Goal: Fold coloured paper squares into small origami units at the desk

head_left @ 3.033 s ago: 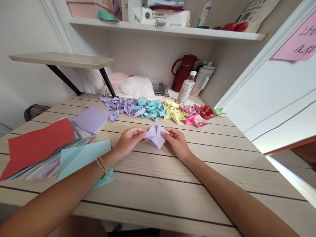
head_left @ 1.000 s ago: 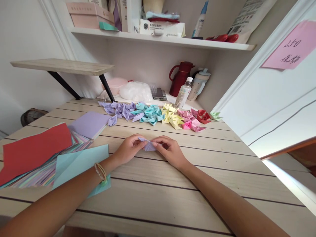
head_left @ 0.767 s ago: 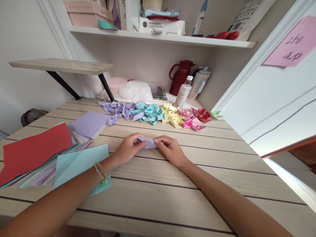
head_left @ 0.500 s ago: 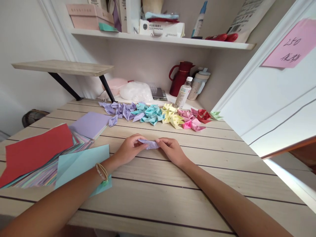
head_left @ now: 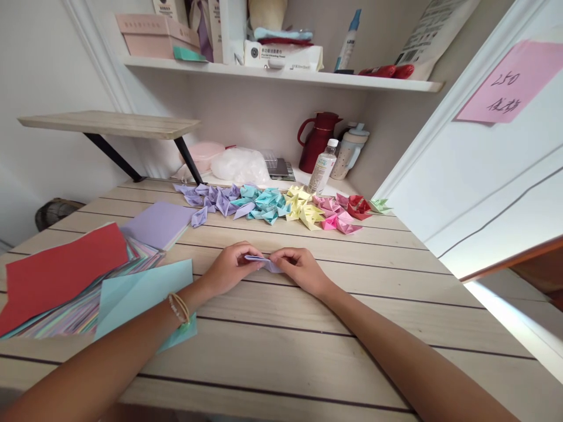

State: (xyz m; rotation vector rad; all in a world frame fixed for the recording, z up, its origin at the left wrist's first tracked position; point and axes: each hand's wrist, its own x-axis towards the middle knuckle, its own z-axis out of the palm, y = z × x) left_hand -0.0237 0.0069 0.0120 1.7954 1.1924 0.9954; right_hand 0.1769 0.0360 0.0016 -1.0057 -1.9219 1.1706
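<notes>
Between my two hands is a small folded piece of purple origami paper (head_left: 269,264), held just above the table. My left hand (head_left: 233,265) pinches its left end between thumb and fingers. On the other side my right hand (head_left: 299,267) grips the right part, thumb and fingertips closed over it and hiding some of the folds. Beneath my left forearm lies a light blue paper sheet (head_left: 145,293). Beyond the hands sit folded paper pieces in groups: purple (head_left: 224,202), blue (head_left: 268,205), yellow (head_left: 305,208), pink (head_left: 336,214), red (head_left: 359,207) and green (head_left: 380,205).
At left are a red sheet (head_left: 65,269) on a fanned paper stack and a purple paper pile (head_left: 158,224). A clear bottle (head_left: 322,170), a red jug (head_left: 317,140) and a plastic bag (head_left: 240,166) stand behind. A raised wooden shelf (head_left: 109,124) overhangs the back left.
My right hand has moved slightly left along the purple paper, closer to my left hand, covering more of it. The paper has tilted, and the whole view has shifted a little.
</notes>
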